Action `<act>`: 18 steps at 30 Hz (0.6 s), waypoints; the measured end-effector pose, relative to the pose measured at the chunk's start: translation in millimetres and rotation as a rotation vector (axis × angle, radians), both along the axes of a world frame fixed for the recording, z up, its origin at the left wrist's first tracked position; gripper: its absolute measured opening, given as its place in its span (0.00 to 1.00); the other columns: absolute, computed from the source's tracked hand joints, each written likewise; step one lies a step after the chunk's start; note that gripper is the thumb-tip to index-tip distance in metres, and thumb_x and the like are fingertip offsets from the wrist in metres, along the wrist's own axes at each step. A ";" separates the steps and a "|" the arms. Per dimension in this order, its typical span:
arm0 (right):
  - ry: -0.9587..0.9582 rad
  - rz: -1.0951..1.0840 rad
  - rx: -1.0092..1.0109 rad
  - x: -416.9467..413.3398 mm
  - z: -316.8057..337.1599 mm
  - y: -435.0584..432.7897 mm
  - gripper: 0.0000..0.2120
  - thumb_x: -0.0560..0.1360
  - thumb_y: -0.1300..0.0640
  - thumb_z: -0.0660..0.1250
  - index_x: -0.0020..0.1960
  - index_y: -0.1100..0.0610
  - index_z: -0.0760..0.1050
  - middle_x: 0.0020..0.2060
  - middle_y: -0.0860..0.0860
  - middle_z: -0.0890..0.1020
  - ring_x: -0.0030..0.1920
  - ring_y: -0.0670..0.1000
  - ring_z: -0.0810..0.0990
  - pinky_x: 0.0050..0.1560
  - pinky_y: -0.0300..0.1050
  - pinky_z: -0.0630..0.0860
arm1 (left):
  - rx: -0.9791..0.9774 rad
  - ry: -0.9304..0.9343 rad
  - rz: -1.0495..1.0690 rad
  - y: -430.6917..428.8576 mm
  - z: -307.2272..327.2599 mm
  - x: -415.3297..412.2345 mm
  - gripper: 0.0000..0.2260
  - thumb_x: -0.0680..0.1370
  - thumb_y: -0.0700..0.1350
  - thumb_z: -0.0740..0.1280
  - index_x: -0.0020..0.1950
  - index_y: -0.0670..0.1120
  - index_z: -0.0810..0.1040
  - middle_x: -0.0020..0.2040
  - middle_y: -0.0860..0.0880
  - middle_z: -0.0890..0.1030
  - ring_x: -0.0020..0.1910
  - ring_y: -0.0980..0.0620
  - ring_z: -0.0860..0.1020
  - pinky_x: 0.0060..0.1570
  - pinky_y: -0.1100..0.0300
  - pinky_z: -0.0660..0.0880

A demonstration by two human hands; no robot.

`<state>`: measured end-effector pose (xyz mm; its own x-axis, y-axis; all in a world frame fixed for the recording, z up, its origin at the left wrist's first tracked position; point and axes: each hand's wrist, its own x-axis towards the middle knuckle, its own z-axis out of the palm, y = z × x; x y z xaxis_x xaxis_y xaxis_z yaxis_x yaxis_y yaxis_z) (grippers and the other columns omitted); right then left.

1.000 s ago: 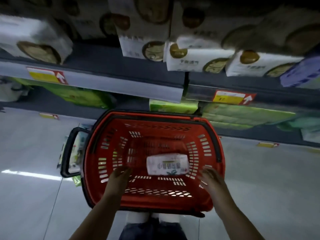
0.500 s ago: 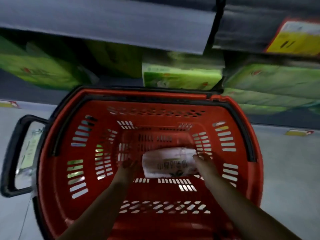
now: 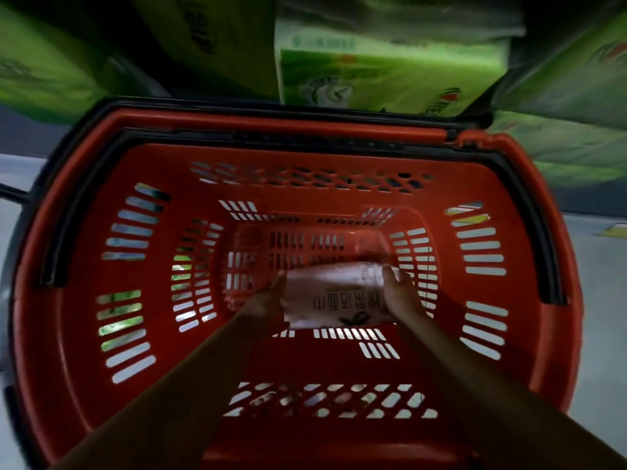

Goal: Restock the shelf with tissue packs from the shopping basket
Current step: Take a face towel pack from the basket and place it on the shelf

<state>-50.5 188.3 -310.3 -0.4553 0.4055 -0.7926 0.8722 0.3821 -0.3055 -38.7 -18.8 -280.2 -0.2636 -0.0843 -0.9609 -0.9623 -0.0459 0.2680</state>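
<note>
Left hand (image 3: 266, 301), right hand (image 3: 402, 293) moved in; grip tissue pack (image 3: 334, 296) inside basket (image 3: 271, 125)

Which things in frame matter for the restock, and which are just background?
Job in hand:
- tissue pack, gripped at its ends by the left hand and right hand
- red basket around it

Just there:
- green packs beyond the basket
- grey floor

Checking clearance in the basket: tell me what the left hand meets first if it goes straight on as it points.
The tissue pack: the left hand seems to touch its left end; depth is unclear.
</note>
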 end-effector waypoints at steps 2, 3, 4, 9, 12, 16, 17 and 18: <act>0.016 -0.020 0.029 1.8 -1.9 -4.7 0.31 0.79 0.38 0.50 0.68 0.62 0.67 0.44 0.54 0.74 0.39 0.50 0.73 0.37 0.40 0.68 | 0.022 0.080 -0.060 3.9 9.2 -5.1 0.34 0.74 0.67 0.59 0.70 0.43 0.68 0.70 0.40 0.71 0.67 0.40 0.71 0.64 0.47 0.71; 0.017 -0.030 0.037 2.2 -0.1 -6.8 0.32 0.79 0.37 0.50 0.69 0.62 0.66 0.48 0.55 0.76 0.44 0.53 0.77 0.42 0.44 0.72 | 0.024 0.104 -0.095 3.0 14.0 -7.6 0.42 0.67 0.73 0.59 0.71 0.44 0.68 0.70 0.40 0.70 0.66 0.39 0.71 0.64 0.46 0.70; 0.023 -0.044 0.036 2.2 5.0 -8.8 0.33 0.79 0.37 0.51 0.71 0.61 0.63 0.57 0.58 0.76 0.53 0.57 0.78 0.50 0.49 0.76 | 0.026 0.109 -0.117 1.1 16.4 -9.3 0.47 0.62 0.76 0.58 0.71 0.45 0.68 0.70 0.39 0.71 0.65 0.39 0.72 0.63 0.44 0.71; 0.055 -0.075 0.005 -2.0 31.2 -10.2 0.35 0.76 0.34 0.51 0.72 0.58 0.62 0.65 0.60 0.73 0.62 0.61 0.75 0.59 0.60 0.75 | 0.021 0.097 0.010 -5.6 42.2 -24.0 0.26 0.77 0.60 0.59 0.68 0.43 0.68 0.57 0.41 0.78 0.48 0.45 0.80 0.34 0.56 0.77; 0.079 -0.140 -0.021 -5.5 50.9 -9.7 0.31 0.78 0.37 0.53 0.71 0.57 0.62 0.65 0.60 0.73 0.62 0.61 0.75 0.60 0.61 0.74 | 0.026 0.165 -0.030 -7.8 50.8 -25.5 0.25 0.79 0.59 0.56 0.67 0.43 0.70 0.52 0.45 0.79 0.42 0.51 0.78 0.34 0.59 0.74; 0.130 -0.220 -0.082 -7.4 77.0 -9.5 0.40 0.68 0.28 0.53 0.72 0.52 0.62 0.69 0.58 0.71 0.65 0.62 0.73 0.63 0.63 0.71 | 0.009 0.164 -0.048 -8.7 70.5 -24.9 0.26 0.80 0.59 0.55 0.68 0.42 0.71 0.61 0.39 0.77 0.42 0.49 0.77 0.34 0.59 0.73; 0.133 -0.236 -0.086 -9.4 84.5 -9.6 0.40 0.68 0.28 0.52 0.71 0.52 0.63 0.68 0.58 0.72 0.64 0.62 0.74 0.63 0.63 0.71 | 0.005 0.163 -0.017 -9.1 76.9 -24.6 0.26 0.79 0.59 0.56 0.68 0.42 0.71 0.62 0.39 0.77 0.42 0.49 0.77 0.35 0.58 0.73; 0.146 -0.256 -0.083 -10.5 91.3 -8.5 0.36 0.72 0.31 0.53 0.72 0.52 0.62 0.67 0.58 0.72 0.63 0.62 0.74 0.62 0.63 0.72 | 0.003 0.167 0.013 -9.2 83.7 -24.3 0.25 0.79 0.60 0.57 0.67 0.43 0.72 0.61 0.40 0.78 0.43 0.49 0.78 0.36 0.56 0.75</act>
<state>-61.1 179.8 -219.0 -0.4580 0.4585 -0.7616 0.8816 0.1246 -0.4552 -63.0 -28.0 -196.5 -0.4184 -0.0859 -0.9042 -0.9038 -0.0595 0.4239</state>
